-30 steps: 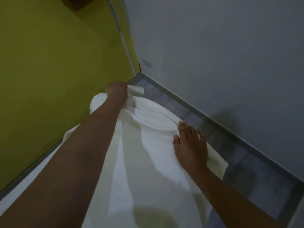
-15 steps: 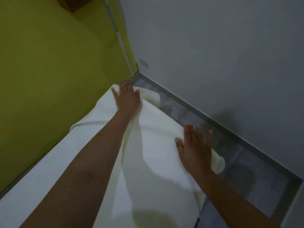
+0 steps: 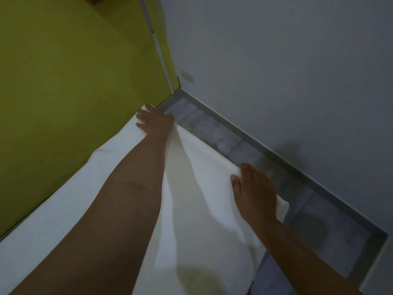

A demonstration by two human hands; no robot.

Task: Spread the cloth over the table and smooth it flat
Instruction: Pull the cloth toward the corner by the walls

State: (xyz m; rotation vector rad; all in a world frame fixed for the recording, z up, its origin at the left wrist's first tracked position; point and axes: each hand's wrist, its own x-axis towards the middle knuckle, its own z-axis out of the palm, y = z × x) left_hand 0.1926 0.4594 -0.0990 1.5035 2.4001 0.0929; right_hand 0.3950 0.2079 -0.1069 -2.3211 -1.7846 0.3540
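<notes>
A white cloth (image 3: 197, 201) covers the table and fills the lower middle of the view. My left hand (image 3: 156, 122) lies flat on its far corner, next to the yellow-green wall, with the fingers spread. My right hand (image 3: 254, 192) presses palm-down on the cloth's right edge, where the fabric drops over the table's side. Long soft folds run across the cloth between my two hands. The table itself is hidden under the cloth.
A yellow-green wall (image 3: 70, 81) runs close along the table's left side. A grey wall (image 3: 287, 71) with a grey skirting stands to the right. A strip of grey tiled floor (image 3: 319, 226) lies between the table and that wall.
My left hand has let go of the bunched cloth, opened flat and slid out to the far corner. The cloth has spread toward the wall. My right hand has shifted a little along the right edge.
</notes>
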